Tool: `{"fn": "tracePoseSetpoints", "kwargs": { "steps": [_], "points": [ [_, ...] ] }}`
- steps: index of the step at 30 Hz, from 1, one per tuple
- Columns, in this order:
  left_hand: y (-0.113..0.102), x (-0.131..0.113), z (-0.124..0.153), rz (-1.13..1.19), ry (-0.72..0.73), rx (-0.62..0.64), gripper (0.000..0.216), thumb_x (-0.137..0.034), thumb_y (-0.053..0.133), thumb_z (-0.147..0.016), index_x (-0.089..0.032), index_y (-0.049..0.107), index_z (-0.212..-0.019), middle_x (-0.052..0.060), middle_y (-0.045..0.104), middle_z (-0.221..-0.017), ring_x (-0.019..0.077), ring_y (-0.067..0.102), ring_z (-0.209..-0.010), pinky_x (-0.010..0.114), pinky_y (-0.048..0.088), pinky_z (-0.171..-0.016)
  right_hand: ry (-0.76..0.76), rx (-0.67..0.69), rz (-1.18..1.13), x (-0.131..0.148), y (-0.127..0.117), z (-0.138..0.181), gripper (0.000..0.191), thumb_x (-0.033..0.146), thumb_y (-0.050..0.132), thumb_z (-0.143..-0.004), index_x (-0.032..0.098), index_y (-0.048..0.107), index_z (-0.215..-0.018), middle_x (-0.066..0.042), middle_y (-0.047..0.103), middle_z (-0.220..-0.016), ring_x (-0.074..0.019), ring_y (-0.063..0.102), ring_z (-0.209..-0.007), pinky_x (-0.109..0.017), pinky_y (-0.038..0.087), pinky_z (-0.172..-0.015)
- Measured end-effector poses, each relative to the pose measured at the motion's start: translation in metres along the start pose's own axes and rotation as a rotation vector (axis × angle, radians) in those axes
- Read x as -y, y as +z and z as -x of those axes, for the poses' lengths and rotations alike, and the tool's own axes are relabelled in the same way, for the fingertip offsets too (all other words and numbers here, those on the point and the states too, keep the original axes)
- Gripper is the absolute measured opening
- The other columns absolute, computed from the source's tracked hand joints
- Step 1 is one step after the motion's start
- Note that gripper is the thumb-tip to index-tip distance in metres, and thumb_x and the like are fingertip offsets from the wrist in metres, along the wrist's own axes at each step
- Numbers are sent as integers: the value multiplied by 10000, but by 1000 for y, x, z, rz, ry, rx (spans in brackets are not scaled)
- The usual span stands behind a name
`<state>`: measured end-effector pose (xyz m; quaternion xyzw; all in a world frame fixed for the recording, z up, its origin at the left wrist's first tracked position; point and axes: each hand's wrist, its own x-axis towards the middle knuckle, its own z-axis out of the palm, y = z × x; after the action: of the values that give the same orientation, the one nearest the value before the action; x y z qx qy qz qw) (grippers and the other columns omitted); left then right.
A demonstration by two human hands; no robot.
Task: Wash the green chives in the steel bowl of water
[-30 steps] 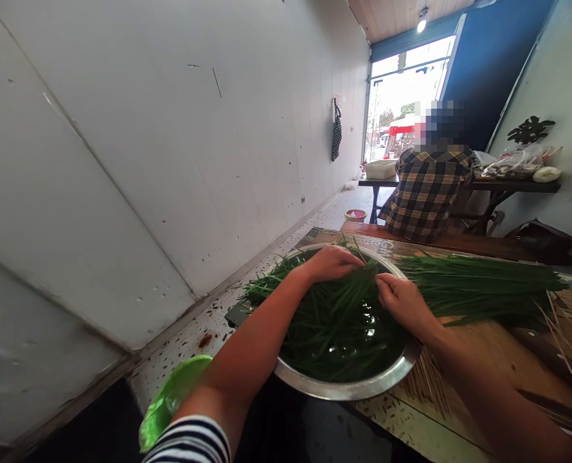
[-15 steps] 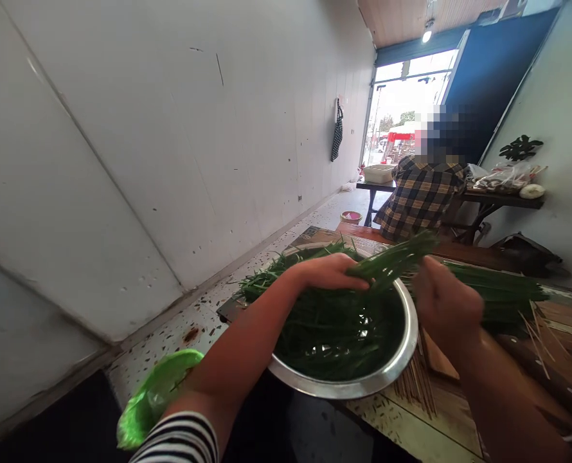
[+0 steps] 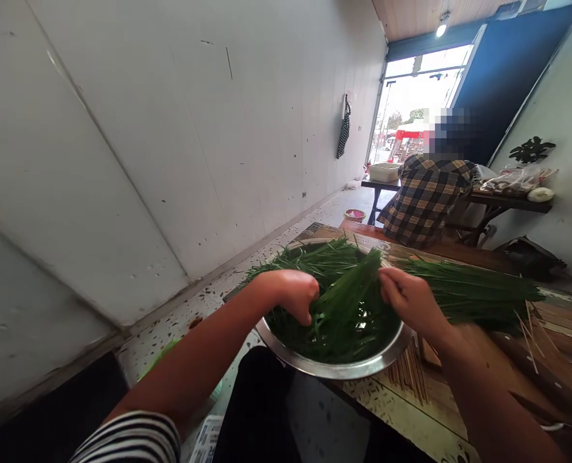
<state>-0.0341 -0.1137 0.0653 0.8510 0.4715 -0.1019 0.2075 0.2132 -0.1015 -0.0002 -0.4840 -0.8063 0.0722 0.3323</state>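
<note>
Leaf bunch point(image 3: 348, 286): long, green, flat-bladed; slanting over the bowl between the two hands, upper end to the right.
Left hand point(image 3: 293, 292): at the bunch's lower left; fingers curled inward, gripping side turned away, so cannot tell whether they enclose leaves.
Right hand point(image 3: 409, 297): fingers pinched narrow on the bunch's upper right edge; number of leaves held, cannot tell.
Step in hand: by judgement, sorting or straightening leaves above the bowl.
Next move: seems to call for a steady hold at one end and a light pinch at the other, lest blades scatter.
Bowl point(image 3: 334, 371): metal, broad-rimmed, beneath both hands; more leaves inside, some over the far left rim.
Leaf pile point(image 3: 483, 297): laid flat on the table point(image 3: 562, 342), right of the bowl.
Thin sticks point(image 3: 409, 373): loose group, just beside the bowl's right rim.
Co-worker point(image 3: 425, 199): plaid shirt, back turned, seated beyond.
</note>
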Motion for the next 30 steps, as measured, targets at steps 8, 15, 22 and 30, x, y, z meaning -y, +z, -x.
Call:
{"fn": "tracePoseSetpoints", "kwargs": {
  "steps": [8,15,22,30],
  "points": [
    [-15,19,-77,44,158,-520,150,-259,610,-699,-228,736,-773,18,690,-806,133,584,-749,213,391,-682,224,-99,151,-6,13,33,374,341,366,-862,169,630,-1063,-85,715,-927,-188,658,-758,-279,452,-663],
    [3,-12,-128,-165,-33,-513,224,-231,602,-721,-167,719,-900,108,682,-954,226,609,-918,304,434,-811,293,-36,92,-11,6,21,395,308,402,-808,153,620,-1099,-33,688,-682,-173,625,-645,-277,442,-619],
    [8,3,-130,28,29,-498,253,-148,587,-710,-163,719,-926,72,697,-900,168,614,-831,251,455,-777,379,79,50,-14,17,-2,399,359,432,-810,158,644,-1082,-40,686,-669,-172,628,-641,-256,411,-576],
    [14,34,-140,703,-33,-647,316,-204,558,-739,-111,698,-1006,33,670,-723,80,525,-584,201,443,-624,297,118,99,-17,20,7,330,337,414,-840,221,690,-976,-62,729,-872,-194,664,-784,-260,436,-645]
  ]
}}
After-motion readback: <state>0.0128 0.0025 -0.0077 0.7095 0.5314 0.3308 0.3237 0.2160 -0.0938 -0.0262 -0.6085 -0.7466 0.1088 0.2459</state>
